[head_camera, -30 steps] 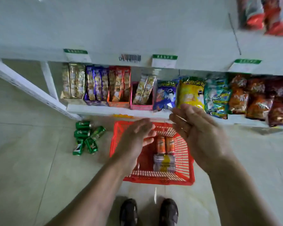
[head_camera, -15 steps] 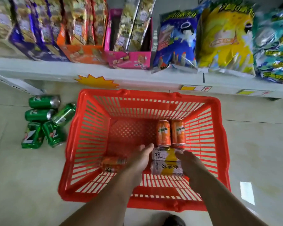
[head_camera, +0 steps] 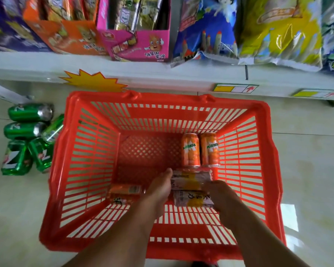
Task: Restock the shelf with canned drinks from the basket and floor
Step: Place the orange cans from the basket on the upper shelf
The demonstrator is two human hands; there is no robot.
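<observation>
Basket [head_camera: 69, 170] sits on tiled floor [head_camera: 307, 160] below the shelf [head_camera: 162, 72].

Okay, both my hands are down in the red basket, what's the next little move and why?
Probably close both hands, left hand and right hand, round the two pale yellow cans lying side by side between them and lift. They flank that pair on the red plastic basket floor, and the grip looks unfinished.

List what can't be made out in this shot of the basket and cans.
- Head view: left hand and right hand hide their fingertips, so their grip on the pale cans is unclear.
- Orange can beside the left hand: label blurred.
- Green cans: one partly behind the basket.
</observation>
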